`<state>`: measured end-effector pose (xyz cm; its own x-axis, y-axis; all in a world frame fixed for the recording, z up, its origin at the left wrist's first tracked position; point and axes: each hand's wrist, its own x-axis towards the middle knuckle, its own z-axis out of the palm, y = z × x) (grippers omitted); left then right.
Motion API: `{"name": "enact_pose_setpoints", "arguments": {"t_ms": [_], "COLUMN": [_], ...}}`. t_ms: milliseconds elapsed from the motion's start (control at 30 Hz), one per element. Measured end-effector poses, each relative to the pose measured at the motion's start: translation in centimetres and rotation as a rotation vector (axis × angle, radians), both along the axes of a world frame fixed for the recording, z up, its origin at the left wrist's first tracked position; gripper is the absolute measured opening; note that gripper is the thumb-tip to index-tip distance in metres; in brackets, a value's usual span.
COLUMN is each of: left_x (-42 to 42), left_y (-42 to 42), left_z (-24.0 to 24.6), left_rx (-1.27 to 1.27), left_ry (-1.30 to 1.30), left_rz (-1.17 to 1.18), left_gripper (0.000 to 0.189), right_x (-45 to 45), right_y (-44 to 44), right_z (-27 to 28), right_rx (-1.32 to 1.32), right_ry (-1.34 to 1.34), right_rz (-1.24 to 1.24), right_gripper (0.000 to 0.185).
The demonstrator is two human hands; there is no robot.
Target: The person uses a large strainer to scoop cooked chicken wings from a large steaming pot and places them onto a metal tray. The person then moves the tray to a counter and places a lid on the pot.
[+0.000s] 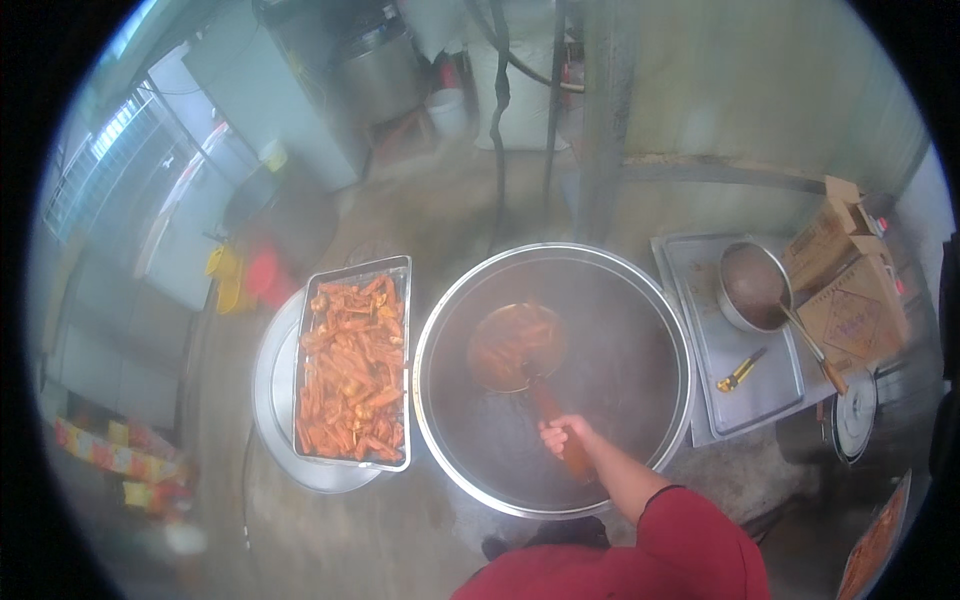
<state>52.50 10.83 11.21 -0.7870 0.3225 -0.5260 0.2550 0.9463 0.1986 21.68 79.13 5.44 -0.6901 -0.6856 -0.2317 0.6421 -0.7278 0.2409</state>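
My right hand (566,436) is closed around the wooden handle of a round strainer (517,346). Reddish-brown pieces of meat lie in the strainer, which is over or in the dark liquid of a large round metal pot (684,375). Steam blurs the pot's inside, so the strainer's depth cannot be told. My left hand is out of view. To the left of the pot, a rectangular metal tray (409,337) holds a heap of orange-brown cooked meat pieces (352,367), and it rests on a round metal lid (274,390).
At right, a shallow metal tray (757,409) carries a metal bowl (731,307) of brown contents and a yellow utility knife (739,371). Opened cardboard boxes (847,315) stand beyond it. Dark hoses (499,97) hang at the back. Yellow boots (227,277) stand at left.
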Motion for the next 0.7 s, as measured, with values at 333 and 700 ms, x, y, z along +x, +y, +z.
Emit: {"name": "enact_pose_setpoints", "arguments": {"t_ms": [333, 700], "left_x": [-9.4, -8.7], "left_y": [3.0, -9.8], "left_z": [8.4, -1.3], "left_rx": [0.148, 0.173], "left_ry": [-0.263, -0.378], "left_rz": [0.461, 0.594], "left_gripper": [0.046, 0.033], "right_x": [10.2, 25.4], "right_y": [-8.3, -16.6], "right_z": [12.9, 11.7], "right_rx": [0.203, 0.266], "right_ry": [0.132, 0.124], "right_rz": [-0.191, -0.314], "right_gripper": [0.017, 0.028]}}
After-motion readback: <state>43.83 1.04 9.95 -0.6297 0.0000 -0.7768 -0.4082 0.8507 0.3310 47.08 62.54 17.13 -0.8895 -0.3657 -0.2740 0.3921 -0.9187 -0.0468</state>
